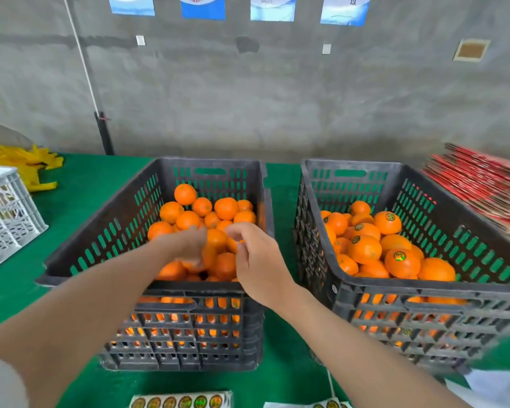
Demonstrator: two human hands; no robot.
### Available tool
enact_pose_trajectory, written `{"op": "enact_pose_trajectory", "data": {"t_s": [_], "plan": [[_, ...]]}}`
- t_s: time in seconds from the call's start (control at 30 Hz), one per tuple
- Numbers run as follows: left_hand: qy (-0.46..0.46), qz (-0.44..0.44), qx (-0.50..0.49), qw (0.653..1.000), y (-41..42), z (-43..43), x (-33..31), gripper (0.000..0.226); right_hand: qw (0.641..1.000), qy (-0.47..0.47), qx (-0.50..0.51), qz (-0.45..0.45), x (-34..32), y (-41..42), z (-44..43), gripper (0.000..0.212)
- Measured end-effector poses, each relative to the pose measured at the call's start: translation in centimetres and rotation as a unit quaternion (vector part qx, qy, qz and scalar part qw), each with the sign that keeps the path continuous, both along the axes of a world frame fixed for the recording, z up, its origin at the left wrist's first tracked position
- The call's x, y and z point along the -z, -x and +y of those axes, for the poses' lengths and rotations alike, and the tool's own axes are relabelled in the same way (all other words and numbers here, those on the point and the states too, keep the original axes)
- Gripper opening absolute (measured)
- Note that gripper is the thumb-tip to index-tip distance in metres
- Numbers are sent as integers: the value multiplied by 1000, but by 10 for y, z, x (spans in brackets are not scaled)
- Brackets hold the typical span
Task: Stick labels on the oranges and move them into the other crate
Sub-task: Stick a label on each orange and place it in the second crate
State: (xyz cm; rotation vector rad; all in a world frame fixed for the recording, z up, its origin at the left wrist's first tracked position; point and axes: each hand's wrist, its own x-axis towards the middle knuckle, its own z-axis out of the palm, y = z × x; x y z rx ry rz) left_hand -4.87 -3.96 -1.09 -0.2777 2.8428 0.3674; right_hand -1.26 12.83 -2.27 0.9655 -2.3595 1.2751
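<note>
The left grip [186, 245], a blurred bare hand, dips curled fingers among the unlabelled oranges [215, 207] in the left crate [115, 231]. The right grip [256, 257] hovers just beside it with fingertips drawn together, and I cannot tell whether either has hold of anything. This looks like the labelling step: next, a sticker needs pressing onto one orange, which then goes into the right crate [468, 245], part-filled with labelled oranges [401, 260]; label sheets [180, 401] lie on the green counter [80, 184].

I see the left hand [189, 245] and right hand [258, 260] among oranges [226, 208] in the left crate [109, 231], labelled oranges [402, 262] piled in the right crate [454, 231].
</note>
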Motion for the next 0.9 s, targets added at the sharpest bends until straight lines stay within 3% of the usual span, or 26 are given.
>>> {"op": "enact_pose_trajectory", "data": {"t_s": [0.03, 0.1, 0.2, 0.3, 0.37, 0.43, 0.5, 0.53, 0.6, 0.67, 0.77, 0.83, 0.9], "plan": [[-15, 32, -13, 999, 2, -2, -3, 54, 1000, 12, -6, 11, -2, -1, 0, 27], [-142, 111, -62, 982, -2, -7, -10, 55, 999, 34, -11, 36, -5, -5, 3, 24], [-419, 225, -128, 870, -29, -1, -16, 66, 995, 82, 1, 50, -4, -19, 18, 21], [-565, 268, -101, 774, -71, 26, -21, 65, 987, 139, 37, 67, 11, -39, 44, 22], [-629, 256, -57, 732, -101, 46, -23, 68, 984, 154, 75, 47, 30, -52, 67, 22], [-639, 228, -8, 734, -130, 64, -22, 81, 990, 118, 72, -18, 58, -64, 91, 19], [-615, 188, 34, 765, -153, 81, -14, 94, 991, -6, 37, -127, 89, -70, 113, 18], [-603, 165, 44, 779, -161, 89, -6, 95, 977, -100, 24, -189, 104, -71, 122, 22], [-584, 117, 34, 803, -173, 107, 15, 85, 915, -298, 22, -273, 132, -69, 138, 43], [-559, 72, -20, 826, -179, 123, 44, 76, 861, -418, 12, -289, 149, -69, 146, 63], [-527, 21, -126, 840, -181, 137, 89, 60, 845, -463, -1, -268, 161, -75, 147, 65], [-523, 1, -186, 832, -183, 139, 112, 60, 834, -503, -13, -225, 166, -80, 146, 61], [-557, -16, -237, 796, -187, 136, 128, 66, 819, -540, -20, -192, 170, -84, 145, 58]]}}
